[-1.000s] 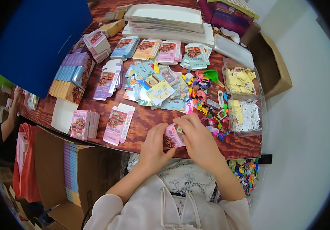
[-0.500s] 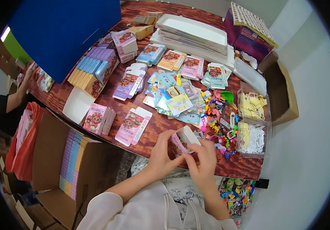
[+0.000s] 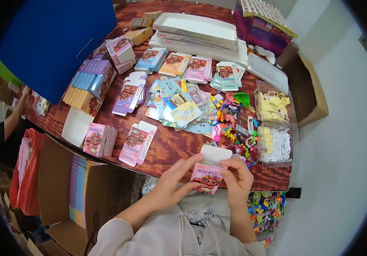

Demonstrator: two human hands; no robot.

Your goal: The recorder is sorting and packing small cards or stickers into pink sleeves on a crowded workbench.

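Since the earlier frame my hands have drawn back from the counter edge toward my body, and the small pink carton (image 3: pixel 207 176) now stands upright between them with its white top flap (image 3: pixel 216 154) raised. My left hand (image 3: pixel 175 182) is closed on the carton's left side, thumb across the printed front and fingers curled behind. My right hand (image 3: pixel 237 181) is closed on its right side, fingertips at the base of the flap. The carton is held just off the near edge of the brown counter (image 3: pixel 172 147), above my lap. On the counter just beyond lie flat pink carton blanks (image 3: pixel 137 143) to the left and a scatter of small coloured plastic toys (image 3: pixel 233 128) to the right, beside two clear trays (image 3: pixel 274 123) of yellow and white pieces. A fan of printed cards (image 3: pixel 182 106) lies farther back.
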